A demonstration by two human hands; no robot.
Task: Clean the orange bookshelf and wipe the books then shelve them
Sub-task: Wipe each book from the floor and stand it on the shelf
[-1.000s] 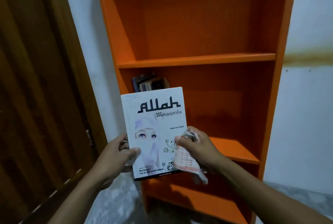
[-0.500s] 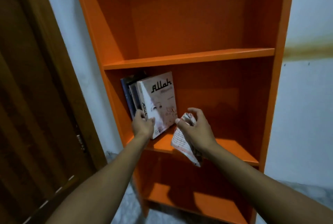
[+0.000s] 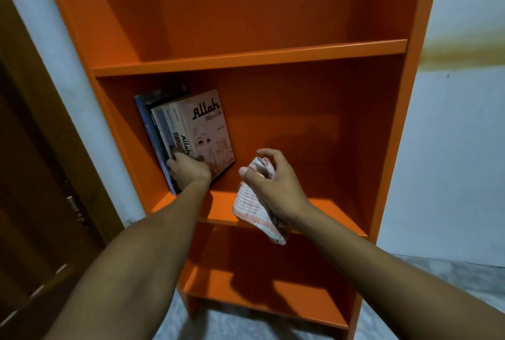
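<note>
Lower spines of shelved books [image 3: 164, 132] hidden behind left hand [image 3: 188, 171], curled against white book [image 3: 209, 132]. Right hand [image 3: 273, 183] loosely closed, pinching checked cloth [image 3: 254, 208].

Books [image 3: 175, 132] stand at the left end of the bookshelf's [image 3: 273, 58] middle shelf; a door [image 3: 32, 203] fills the frame's left edge

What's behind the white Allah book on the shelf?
Several upright books stand between the white book and the bookshelf side wall. The left hand covers their lower spines.
</note>
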